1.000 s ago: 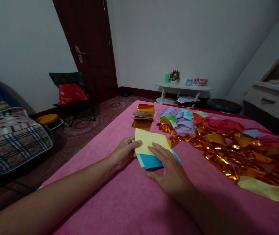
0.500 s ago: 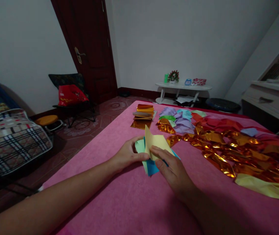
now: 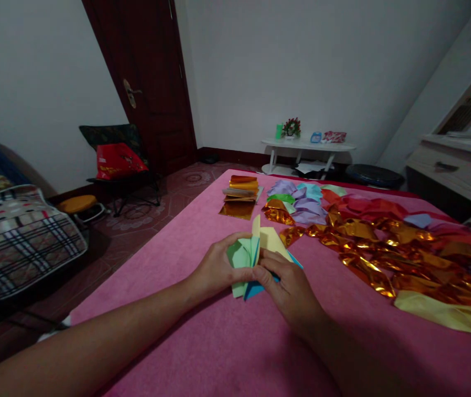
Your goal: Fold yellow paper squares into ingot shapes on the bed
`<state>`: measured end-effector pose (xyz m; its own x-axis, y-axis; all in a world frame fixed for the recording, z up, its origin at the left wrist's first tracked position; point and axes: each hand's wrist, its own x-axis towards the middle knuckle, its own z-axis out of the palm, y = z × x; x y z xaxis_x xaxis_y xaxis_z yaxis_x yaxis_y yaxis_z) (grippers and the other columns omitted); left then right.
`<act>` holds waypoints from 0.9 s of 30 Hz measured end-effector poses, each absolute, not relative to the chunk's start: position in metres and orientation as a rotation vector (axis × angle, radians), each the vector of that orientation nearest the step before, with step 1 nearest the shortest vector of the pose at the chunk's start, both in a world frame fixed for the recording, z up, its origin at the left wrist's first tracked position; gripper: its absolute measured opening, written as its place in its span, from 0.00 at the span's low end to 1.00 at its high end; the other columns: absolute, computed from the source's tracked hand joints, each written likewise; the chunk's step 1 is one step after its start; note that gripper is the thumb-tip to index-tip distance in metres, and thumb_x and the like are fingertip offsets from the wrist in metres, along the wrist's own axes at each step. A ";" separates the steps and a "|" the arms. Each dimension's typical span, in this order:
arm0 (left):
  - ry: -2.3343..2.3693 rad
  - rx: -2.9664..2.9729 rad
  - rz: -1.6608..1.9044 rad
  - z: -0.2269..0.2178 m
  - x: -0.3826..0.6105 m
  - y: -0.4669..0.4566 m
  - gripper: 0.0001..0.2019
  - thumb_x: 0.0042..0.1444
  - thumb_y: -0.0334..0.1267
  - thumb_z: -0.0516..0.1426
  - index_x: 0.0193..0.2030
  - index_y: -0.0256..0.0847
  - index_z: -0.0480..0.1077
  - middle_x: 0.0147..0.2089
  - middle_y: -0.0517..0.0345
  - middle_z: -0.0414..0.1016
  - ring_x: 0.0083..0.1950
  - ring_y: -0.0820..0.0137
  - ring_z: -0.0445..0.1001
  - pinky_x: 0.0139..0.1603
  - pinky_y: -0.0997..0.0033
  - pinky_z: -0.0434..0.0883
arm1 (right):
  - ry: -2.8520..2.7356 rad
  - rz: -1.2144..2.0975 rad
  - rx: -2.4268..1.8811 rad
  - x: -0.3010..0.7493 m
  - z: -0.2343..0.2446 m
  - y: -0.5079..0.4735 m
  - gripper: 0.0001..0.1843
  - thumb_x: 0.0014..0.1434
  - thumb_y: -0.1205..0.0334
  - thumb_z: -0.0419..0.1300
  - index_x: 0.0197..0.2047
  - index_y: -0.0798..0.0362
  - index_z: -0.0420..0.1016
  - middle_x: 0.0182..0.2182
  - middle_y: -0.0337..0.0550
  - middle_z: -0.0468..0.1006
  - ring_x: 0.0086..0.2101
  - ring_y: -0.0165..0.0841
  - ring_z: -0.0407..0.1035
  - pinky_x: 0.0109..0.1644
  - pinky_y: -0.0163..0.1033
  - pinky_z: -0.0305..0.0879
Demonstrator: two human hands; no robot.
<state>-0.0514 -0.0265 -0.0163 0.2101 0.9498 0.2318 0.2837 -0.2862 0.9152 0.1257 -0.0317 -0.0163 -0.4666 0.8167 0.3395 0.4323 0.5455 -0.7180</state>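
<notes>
Between my hands is folded coloured paper (image 3: 274, 240), with pale yellow, light green and blue layers, held just above or on the pink cloth (image 3: 202, 342). My left hand (image 3: 222, 264) grips the green side, its thumb across the front near the middle fold. From the right, my right hand (image 3: 287, 281) pinches the yellow and blue layers, its thumb meeting my left thumb. A narrow yellow fold stands upright between the hands. The fingertips behind the paper are partly hidden.
Beyond my hands lies a stack of gold foil sheets (image 3: 239, 208). Crumpled gold foil pieces (image 3: 361, 229), purple folded papers (image 3: 309, 212) and a pale yellow paper (image 3: 437, 311) spread over the right side. A white side table (image 3: 313, 145) stands behind.
My right hand has shifted left and closed its fingers on the middle fold, meeting my left thumb. The upright yellow flap now looks narrower, and more of the green layer shows.
</notes>
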 end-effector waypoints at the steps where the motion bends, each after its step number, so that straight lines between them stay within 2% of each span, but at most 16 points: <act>1: 1.161 1.730 1.096 -0.016 -0.051 -0.027 0.33 0.40 0.44 0.67 0.55 0.40 0.66 0.47 0.53 0.75 0.45 0.64 0.72 0.47 0.64 0.69 | -2.095 0.735 -0.999 0.126 -0.017 -0.031 0.17 0.64 0.52 0.51 0.30 0.52 0.73 0.36 0.42 0.74 0.41 0.35 0.67 0.44 0.38 0.60; 6: 1.186 1.762 1.069 -0.014 -0.050 -0.029 0.36 0.38 0.45 0.68 0.55 0.39 0.65 0.45 0.53 0.74 0.43 0.65 0.71 0.45 0.66 0.70 | -2.028 0.796 -0.971 0.126 -0.019 -0.028 0.15 0.63 0.56 0.52 0.27 0.52 0.71 0.34 0.41 0.74 0.38 0.33 0.67 0.43 0.37 0.60; 12: 1.179 1.746 1.074 -0.015 -0.051 -0.028 0.39 0.35 0.45 0.69 0.56 0.39 0.65 0.45 0.53 0.74 0.44 0.65 0.71 0.46 0.65 0.70 | -1.991 0.836 -0.995 0.127 -0.022 -0.027 0.18 0.63 0.56 0.52 0.24 0.53 0.69 0.30 0.41 0.72 0.35 0.33 0.66 0.39 0.36 0.59; 15: 1.158 1.728 1.080 -0.016 -0.052 -0.027 0.39 0.35 0.45 0.69 0.56 0.40 0.65 0.46 0.53 0.74 0.43 0.65 0.71 0.45 0.65 0.70 | -1.986 0.834 -1.004 0.127 -0.021 -0.028 0.18 0.63 0.56 0.52 0.23 0.53 0.68 0.31 0.41 0.73 0.35 0.32 0.66 0.38 0.36 0.59; 21: 1.149 1.701 1.080 -0.018 -0.054 -0.026 0.39 0.35 0.45 0.70 0.56 0.41 0.65 0.46 0.54 0.74 0.44 0.65 0.71 0.44 0.66 0.70 | -1.987 0.870 -0.939 0.128 -0.021 -0.026 0.17 0.64 0.57 0.50 0.29 0.52 0.74 0.36 0.42 0.74 0.40 0.34 0.67 0.42 0.36 0.60; 27: 1.146 1.731 1.077 -0.016 -0.054 -0.027 0.38 0.37 0.44 0.69 0.56 0.42 0.64 0.47 0.55 0.74 0.45 0.65 0.71 0.46 0.66 0.70 | -1.977 0.817 -0.994 0.128 -0.023 -0.026 0.14 0.63 0.60 0.51 0.29 0.53 0.72 0.32 0.41 0.73 0.36 0.33 0.66 0.39 0.35 0.60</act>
